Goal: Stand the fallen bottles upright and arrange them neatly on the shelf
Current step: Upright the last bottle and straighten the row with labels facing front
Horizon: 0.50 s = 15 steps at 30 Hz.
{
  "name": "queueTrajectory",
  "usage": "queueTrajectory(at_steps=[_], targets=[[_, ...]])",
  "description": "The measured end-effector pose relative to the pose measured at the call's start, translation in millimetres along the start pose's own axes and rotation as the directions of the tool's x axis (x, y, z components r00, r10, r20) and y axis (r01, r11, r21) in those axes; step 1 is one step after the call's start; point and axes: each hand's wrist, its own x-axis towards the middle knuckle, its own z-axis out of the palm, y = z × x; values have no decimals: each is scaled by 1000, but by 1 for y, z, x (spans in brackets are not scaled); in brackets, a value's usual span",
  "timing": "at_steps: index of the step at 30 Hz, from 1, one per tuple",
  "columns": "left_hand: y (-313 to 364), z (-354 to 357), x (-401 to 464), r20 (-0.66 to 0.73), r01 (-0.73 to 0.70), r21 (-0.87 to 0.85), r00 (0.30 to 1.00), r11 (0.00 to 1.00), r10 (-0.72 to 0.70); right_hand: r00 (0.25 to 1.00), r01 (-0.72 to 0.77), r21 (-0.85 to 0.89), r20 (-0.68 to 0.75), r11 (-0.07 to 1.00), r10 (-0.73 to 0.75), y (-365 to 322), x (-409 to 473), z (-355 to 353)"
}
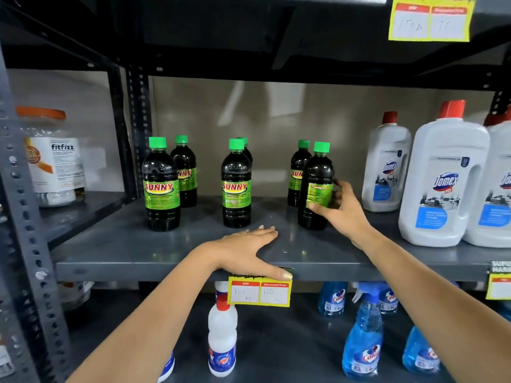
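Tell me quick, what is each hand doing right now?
Left hand: open, lying flat on the shelf, holding nothing.
Right hand: closed around the front right Sunny bottle, which stands upright.

Single head-worn view, wide-angle. Faces forward and slightly down, square-on to a grey metal shelf (171,246) at close range, within arm's reach. Both forearms enter from the bottom edge. Frame spans the underside of the shelf above down to the shelf below. Uprights bow at the left edge from lens distortion. No second view to compare.
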Motion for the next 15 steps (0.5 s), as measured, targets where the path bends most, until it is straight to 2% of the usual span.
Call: queueTrajectory(at_steps=[3,8,12,15], targets=[[0,0,-1,-3,0,7,1000,1000,0,998,-6,85,59,996,1,2,1,1],[-2,2,1,-5,-4,15,1000,1000,4,999,19,-61,31,998,-17,1,-1,3],[1,0,-2,1,14,-16,1000,1000,-14,991,-14,40,136,999,8,7,3,4],[2,-2,-4,10,28,-49,1000,998,-27,991,-24,20,130,1000,21,10,5,6]])
